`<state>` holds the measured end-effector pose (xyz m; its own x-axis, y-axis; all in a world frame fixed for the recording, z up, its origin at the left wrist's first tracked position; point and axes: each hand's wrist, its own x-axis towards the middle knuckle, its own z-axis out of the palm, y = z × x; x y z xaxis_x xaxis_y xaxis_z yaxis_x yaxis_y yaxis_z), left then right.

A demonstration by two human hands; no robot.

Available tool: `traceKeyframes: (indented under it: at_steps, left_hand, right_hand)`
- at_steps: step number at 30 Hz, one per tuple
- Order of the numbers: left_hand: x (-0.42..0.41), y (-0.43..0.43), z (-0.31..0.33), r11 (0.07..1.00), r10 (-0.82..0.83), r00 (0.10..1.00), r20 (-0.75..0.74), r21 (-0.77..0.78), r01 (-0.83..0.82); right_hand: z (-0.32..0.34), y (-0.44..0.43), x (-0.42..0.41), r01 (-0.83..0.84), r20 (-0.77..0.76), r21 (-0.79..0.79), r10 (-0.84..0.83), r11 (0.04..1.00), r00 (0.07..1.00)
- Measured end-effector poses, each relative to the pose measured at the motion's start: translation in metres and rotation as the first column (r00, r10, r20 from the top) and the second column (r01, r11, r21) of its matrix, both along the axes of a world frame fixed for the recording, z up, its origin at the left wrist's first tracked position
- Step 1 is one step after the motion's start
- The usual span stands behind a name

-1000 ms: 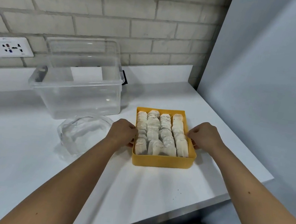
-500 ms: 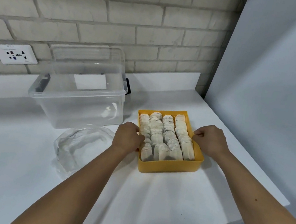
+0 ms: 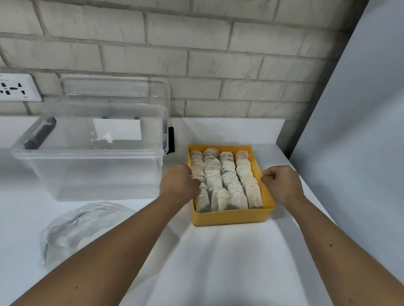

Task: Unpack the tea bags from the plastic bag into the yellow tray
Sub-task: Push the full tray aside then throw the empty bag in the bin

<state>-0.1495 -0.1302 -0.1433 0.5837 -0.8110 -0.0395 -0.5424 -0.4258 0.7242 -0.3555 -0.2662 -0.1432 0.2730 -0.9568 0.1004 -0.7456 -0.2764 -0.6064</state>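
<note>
The yellow tray (image 3: 233,217) sits on the white counter, filled with several rows of pale tea bags (image 3: 225,181). My left hand (image 3: 180,182) grips the tray's left wall, fingers curled over its rim. On the opposite side, my right hand (image 3: 283,185) grips the right wall the same way. The clear plastic bag (image 3: 77,228) lies crumpled and flat on the counter to the left of my left forearm; I see no tea bags in it.
A clear plastic storage box (image 3: 89,153) with dark handles stands open left of the tray, its lid leaning on the brick wall. A wall socket (image 3: 9,86) is at the far left. A grey panel (image 3: 384,129) bounds the counter on the right.
Both hands have stayed on the tray's sides. The tray has turned a little and sits slightly farther back on the counter, while the camera has tilted up.
</note>
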Motion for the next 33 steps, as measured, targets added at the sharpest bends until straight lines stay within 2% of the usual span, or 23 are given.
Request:
traceKeyframes:
  at_steps: [3,9,14,20,33]
  left_hand:
    - [0.002,-0.010,-0.006,1.000,0.024,1.000,-0.004,0.009,-0.024]
    - [0.008,-0.027,-0.021,0.988,0.096,0.980,-0.176,-0.104,-0.115]
    - [0.013,-0.041,-0.025,0.971,0.172,0.955,-0.243,-0.122,-0.206]
    - [0.024,-0.056,-0.027,0.931,0.267,0.880,-0.393,-0.130,-0.341]
    - [0.033,-0.067,-0.028,0.921,0.301,0.848,-0.436,-0.098,-0.377]
  right_hand:
    - [-0.005,-0.013,0.008,-0.016,-0.003,0.011,0.016,1.000,1.000]
    - [-0.010,-0.037,0.014,-0.017,0.039,0.049,0.015,0.999,0.999]
    - [-0.013,-0.050,0.027,-0.007,0.069,0.029,0.005,1.000,0.998]
    - [-0.016,-0.068,0.044,0.006,0.064,0.045,-0.009,0.999,0.998]
    - [-0.019,-0.070,0.052,0.017,0.067,0.025,-0.019,1.000,0.998]
